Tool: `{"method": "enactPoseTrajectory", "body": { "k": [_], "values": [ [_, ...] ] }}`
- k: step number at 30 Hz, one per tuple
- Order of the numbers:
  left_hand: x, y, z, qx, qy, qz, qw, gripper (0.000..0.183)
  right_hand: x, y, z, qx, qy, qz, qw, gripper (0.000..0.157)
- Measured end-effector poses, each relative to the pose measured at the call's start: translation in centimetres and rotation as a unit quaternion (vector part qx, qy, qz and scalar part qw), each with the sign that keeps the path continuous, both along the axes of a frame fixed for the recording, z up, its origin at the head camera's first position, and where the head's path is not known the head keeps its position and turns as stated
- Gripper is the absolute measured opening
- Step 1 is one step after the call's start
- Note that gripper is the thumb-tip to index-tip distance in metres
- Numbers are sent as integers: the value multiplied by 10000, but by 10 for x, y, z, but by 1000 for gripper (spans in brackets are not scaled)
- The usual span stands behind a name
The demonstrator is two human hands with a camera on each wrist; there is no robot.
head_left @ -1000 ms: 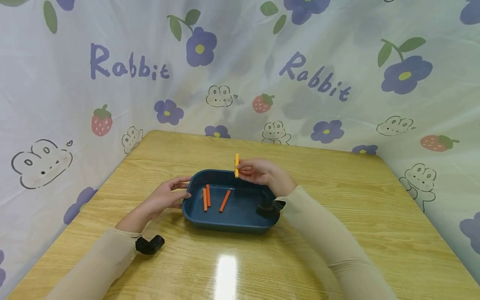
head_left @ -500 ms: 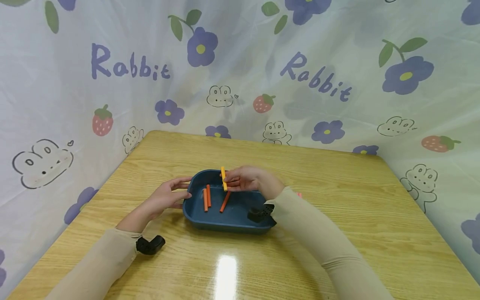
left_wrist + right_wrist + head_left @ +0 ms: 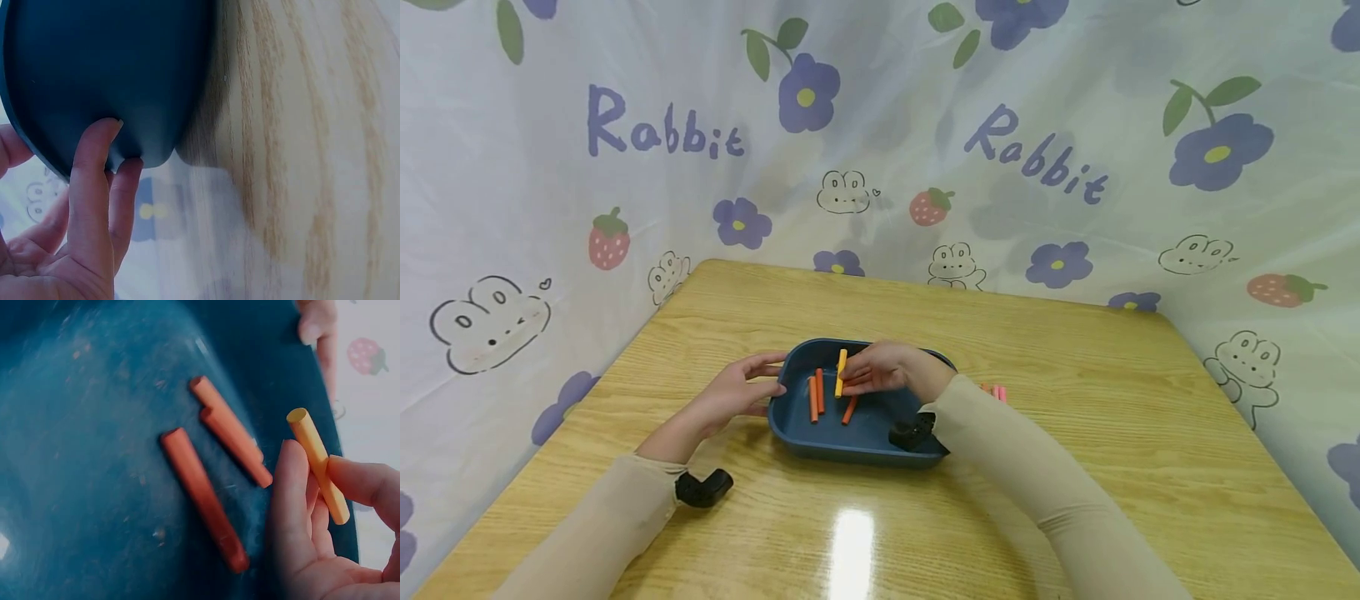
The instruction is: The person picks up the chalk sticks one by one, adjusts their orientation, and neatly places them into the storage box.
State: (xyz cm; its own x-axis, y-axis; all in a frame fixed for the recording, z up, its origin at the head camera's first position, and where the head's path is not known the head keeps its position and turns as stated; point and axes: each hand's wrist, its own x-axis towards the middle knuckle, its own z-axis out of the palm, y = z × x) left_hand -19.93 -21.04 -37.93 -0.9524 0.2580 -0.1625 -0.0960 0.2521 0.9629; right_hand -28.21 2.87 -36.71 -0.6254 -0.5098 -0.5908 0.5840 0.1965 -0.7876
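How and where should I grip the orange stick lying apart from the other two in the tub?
Probably pinch the lone orange stick at mid-length from above, across its width: it's a slim rod lying flat, with the blue tub bare along both sides. The right hand holds the yellow stick, so free it first.

A wood-grained table [image 3: 1112, 400] stands before white cloth [image 3: 887, 100] printed with rabbits [image 3: 844, 198], strawberries [image 3: 608, 248] and purple flowers [image 3: 820, 82].

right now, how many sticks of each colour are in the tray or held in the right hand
Orange sticks: 3, lying in the tray
Yellow stick: 1, pinched by the right hand
Total: 4
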Motion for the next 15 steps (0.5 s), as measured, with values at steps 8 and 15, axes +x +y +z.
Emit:
{"method": "enactPoseTrajectory", "body": {
  "k": [8, 15],
  "values": [
    [-1, 0, -1, -20, -20, 34, 10000, 62, 0, -4, -4, 74, -327, 23, 9994, 31],
    [-2, -1, -3, 15, -10, 5, 10000, 61, 0, -1, 0, -185, -304, 105, 9993, 39]
  ]
}}
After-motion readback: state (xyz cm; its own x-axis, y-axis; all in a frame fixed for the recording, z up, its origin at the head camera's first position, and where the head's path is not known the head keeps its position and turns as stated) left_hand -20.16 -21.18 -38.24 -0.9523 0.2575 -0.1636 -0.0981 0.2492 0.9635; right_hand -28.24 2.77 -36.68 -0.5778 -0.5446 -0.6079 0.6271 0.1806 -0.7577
